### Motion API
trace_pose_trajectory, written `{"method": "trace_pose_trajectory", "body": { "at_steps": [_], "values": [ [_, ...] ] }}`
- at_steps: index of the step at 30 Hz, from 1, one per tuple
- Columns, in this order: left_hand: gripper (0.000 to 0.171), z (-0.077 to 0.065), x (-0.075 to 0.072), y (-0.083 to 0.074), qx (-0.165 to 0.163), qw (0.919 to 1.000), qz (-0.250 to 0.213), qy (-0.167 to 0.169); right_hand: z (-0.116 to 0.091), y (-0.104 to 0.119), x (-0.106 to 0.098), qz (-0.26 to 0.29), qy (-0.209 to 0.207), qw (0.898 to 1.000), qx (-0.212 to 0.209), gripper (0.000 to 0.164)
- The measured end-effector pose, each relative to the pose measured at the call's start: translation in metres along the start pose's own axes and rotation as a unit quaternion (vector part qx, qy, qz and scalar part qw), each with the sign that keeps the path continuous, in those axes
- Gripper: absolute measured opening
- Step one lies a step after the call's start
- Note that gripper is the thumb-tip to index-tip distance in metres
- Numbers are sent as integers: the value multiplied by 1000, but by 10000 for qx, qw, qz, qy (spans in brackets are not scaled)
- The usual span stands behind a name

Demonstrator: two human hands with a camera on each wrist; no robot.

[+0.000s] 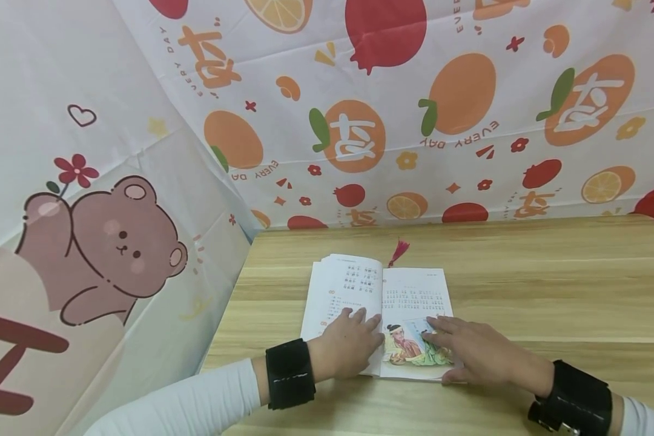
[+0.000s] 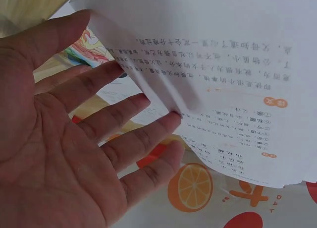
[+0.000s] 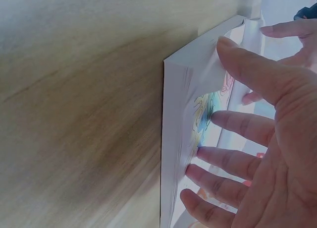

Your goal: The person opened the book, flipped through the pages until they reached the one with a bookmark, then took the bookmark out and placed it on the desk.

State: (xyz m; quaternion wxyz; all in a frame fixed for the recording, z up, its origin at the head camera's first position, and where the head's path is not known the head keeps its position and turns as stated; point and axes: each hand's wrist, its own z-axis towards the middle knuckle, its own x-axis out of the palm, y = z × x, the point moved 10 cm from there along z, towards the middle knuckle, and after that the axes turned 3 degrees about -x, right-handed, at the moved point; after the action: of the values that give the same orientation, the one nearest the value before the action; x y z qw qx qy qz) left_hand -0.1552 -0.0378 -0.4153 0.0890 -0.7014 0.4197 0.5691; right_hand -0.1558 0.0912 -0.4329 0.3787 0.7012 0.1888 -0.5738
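Note:
An open book [image 1: 414, 284] lies on the wooden table, its left page full of printed text and its right page carrying a coloured picture of figures [image 1: 409, 346] below some lines. My left hand [image 1: 349, 344] rests on the left page, fingers spread toward the spine. In the left wrist view its fingertips touch the printed page [image 2: 233, 89]. My right hand [image 1: 476, 351] lies over the right page's outer edge, covering part of the picture. The right wrist view shows those fingers extended against the page, with the thumb near the book's lower edge [image 3: 176, 89].
A dark pink tassel [image 1: 399, 251] sticks out past the top of the book at the spine. The wooden table [image 1: 550, 272] meets a fruit-patterned cloth [image 1: 305, 72] at the back. A bear-printed cloth [image 1: 120, 242] hangs on the left. Black bands [image 1: 290, 373] circle both wrists.

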Motion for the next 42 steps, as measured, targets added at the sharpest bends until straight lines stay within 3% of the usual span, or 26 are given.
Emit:
{"method": "trace_pose_trajectory", "body": {
  "at_steps": [8,13,17,23,26,30,35,38,42],
  "values": [
    [50,2,5,6,-258,9967,-726,248,0,4,-2,-74,-9,9998,-159,67],
    [50,1,4,7,-333,9935,-1044,322,3,9,-4,-72,27,9995,-319,57],
    [50,0,3,7,-356,9919,-1166,362,5,12,-5,-74,103,9992,-380,47],
    [53,1,6,9,-435,9886,-1379,419,6,13,-5,-208,45,9985,-508,46],
    [59,2,12,14,-629,9811,-1768,467,7,12,-6,-256,-51,9983,-526,44],
    [70,1,22,20,-855,9635,-2475,549,8,12,-9,-273,-221,9979,-540,38],
    [77,-1,26,21,-779,9487,-3014,546,10,17,-23,-574,-620,9942,-671,38],
    [79,-1,23,20,-633,9417,-3265,512,13,24,-34,-1036,-981,9861,-846,45],
    [87,1,16,17,-532,9334,-3528,384,17,41,-47,-1723,-1560,9657,-1159,54]
  ]
}}
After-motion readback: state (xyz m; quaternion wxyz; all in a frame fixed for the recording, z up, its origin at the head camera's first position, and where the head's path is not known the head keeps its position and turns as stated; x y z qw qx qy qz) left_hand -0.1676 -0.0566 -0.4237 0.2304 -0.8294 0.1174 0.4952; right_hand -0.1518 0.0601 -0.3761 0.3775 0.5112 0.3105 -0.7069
